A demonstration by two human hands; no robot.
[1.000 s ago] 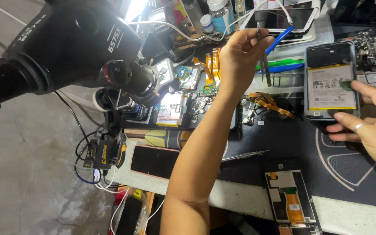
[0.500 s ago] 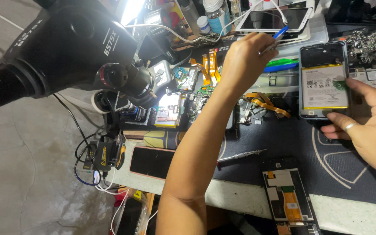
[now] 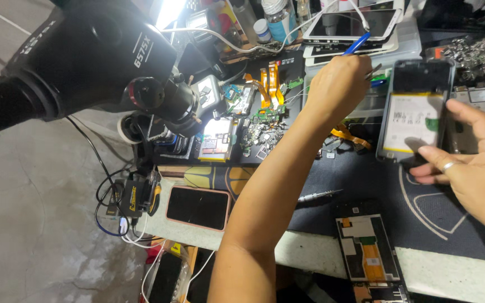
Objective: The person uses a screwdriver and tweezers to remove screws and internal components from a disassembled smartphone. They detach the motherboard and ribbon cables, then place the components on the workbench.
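With left hand (image 3: 341, 84) fisted around a slim blue-handled tool (image 3: 358, 43) above cluttered trays, and open right hand (image 3: 470, 165) resting fingertips on the backless black phone with white battery (image 3: 416, 112) lying on the dark mat (image 3: 366, 177), seemingly fetching a tool, demanding steady aim.

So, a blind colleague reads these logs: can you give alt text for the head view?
A person's left hand holds a blue-handled tool over a cluttered repair bench, while the right hand steadies an opened phone showing its battery. A black microscope looms at left.
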